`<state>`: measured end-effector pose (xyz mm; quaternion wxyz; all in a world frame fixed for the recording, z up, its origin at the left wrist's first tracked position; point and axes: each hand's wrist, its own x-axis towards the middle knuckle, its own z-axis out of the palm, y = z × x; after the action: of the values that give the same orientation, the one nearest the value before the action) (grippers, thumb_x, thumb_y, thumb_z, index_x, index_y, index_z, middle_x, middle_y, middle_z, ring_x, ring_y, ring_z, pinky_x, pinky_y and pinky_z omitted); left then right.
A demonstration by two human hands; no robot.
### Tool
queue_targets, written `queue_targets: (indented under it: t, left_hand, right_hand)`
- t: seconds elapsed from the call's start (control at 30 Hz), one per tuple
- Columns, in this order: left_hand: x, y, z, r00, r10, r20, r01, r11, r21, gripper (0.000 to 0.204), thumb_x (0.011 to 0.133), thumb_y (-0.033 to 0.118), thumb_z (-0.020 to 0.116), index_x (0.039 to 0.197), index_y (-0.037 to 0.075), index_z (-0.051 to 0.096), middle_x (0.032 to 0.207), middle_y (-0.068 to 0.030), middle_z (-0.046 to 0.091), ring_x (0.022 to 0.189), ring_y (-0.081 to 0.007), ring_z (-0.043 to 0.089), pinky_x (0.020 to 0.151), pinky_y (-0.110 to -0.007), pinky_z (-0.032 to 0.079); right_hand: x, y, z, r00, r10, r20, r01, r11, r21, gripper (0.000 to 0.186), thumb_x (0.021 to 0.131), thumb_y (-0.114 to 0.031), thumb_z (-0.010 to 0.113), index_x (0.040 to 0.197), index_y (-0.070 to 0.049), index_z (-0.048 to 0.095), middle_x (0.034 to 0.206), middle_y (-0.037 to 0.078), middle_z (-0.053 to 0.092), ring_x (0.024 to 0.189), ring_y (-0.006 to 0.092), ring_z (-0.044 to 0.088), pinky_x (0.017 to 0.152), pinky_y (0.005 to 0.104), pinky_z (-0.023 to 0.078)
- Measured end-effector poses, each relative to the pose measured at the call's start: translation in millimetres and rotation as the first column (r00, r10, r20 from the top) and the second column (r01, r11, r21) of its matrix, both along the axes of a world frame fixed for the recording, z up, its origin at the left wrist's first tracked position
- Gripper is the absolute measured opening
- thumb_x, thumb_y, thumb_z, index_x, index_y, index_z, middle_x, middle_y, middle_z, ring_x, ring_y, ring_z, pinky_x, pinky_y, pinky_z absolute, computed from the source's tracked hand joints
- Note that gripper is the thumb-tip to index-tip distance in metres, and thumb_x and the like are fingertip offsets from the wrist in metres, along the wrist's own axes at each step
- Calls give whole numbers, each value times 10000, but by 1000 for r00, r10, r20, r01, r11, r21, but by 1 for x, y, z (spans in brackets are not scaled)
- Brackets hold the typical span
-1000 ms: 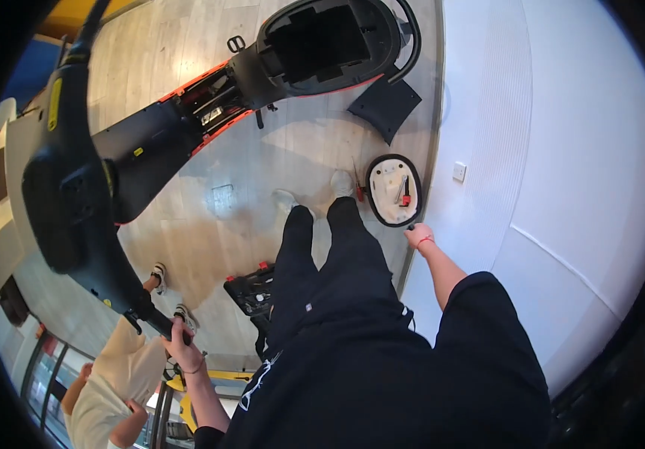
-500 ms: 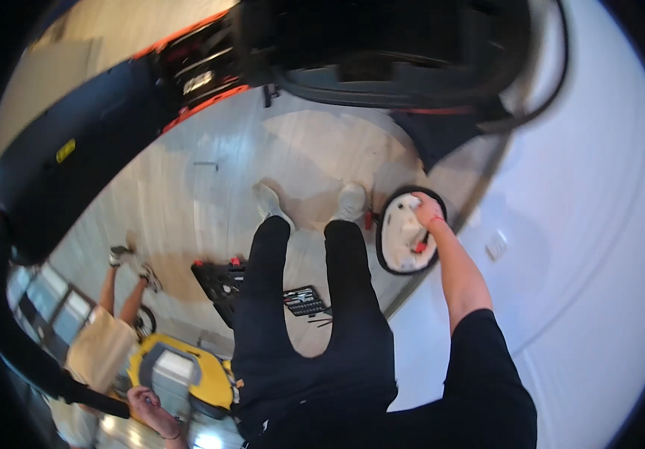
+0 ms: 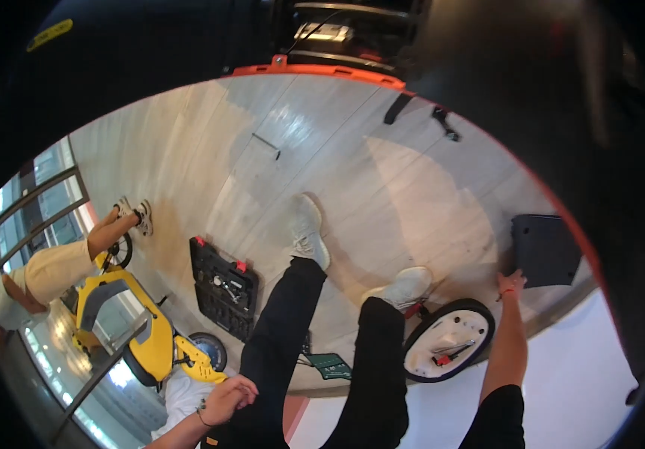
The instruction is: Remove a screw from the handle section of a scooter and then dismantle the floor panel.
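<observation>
At the right, my right hand [image 3: 512,283] has its fingers closed at the lower left corner of a flat dark grey panel [image 3: 548,251]. The panel lies beside the large dark vehicle body [image 3: 614,187]. Left of my right forearm rests an oval part with a black rim and white inside [image 3: 451,337], like an upturned seat, with a red piece and a metal bracket in it. My left hand [image 3: 233,396] hovers near my left thigh, fingers loosely curled in, holding nothing visible.
An open black tool case [image 3: 221,288] and a small dark green case [image 3: 330,365] lie by my legs. A hex key [image 3: 266,144] and a small black part [image 3: 446,123] are on the floor. A yellow two-wheeler [image 3: 154,348] and another person [image 3: 60,269] are at the left.
My right hand has left the white-lined oval part and reached the dark panel. My left hand has come closer to my thigh. The view has turned and moved toward the vehicle.
</observation>
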<state>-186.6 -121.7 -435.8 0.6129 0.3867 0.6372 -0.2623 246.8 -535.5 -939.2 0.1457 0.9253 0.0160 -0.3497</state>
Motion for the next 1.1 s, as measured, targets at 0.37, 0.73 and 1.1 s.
queue_targets:
  t: [0.37, 0.73, 1.1]
  left_hand:
    - [7, 21, -13, 966, -181, 185, 204, 972, -118, 286, 866, -76, 374, 1042, 9, 582, 895, -54, 620, 783, -101, 570, 716, -222, 455]
    - [138, -24, -41, 840, -445, 311, 375, 890, 260, 517, 872, 338, 683, 1223, 3, 505, 1157, -40, 607, 632, -60, 486, 591, -242, 431]
    - [126, 41, -23, 879, -463, 112, 351, 789, 504, 387, 855, 314, 626, 845, -72, 656, 780, -219, 681, 766, -332, 691, 685, -388, 521]
  right_hand:
    - [-2, 12, 68, 993, 116, 18, -117, 990, 79, 372, 864, -196, 595, 1167, -1, 504, 1075, 238, 569, 1003, 429, 599, 842, 467, 514]
    - [-157, 182, 405, 857, 429, -285, -123, 708, 695, 667, 743, -123, 633, 1378, -90, 429, 1118, 229, 518, 941, 404, 590, 780, 469, 516]
    - [-250, 328, 471, 830, 315, -460, 309, 427, 850, 585, 867, -201, 626, 1388, -64, 398, 1049, 207, 489, 768, 325, 638, 673, 427, 532]
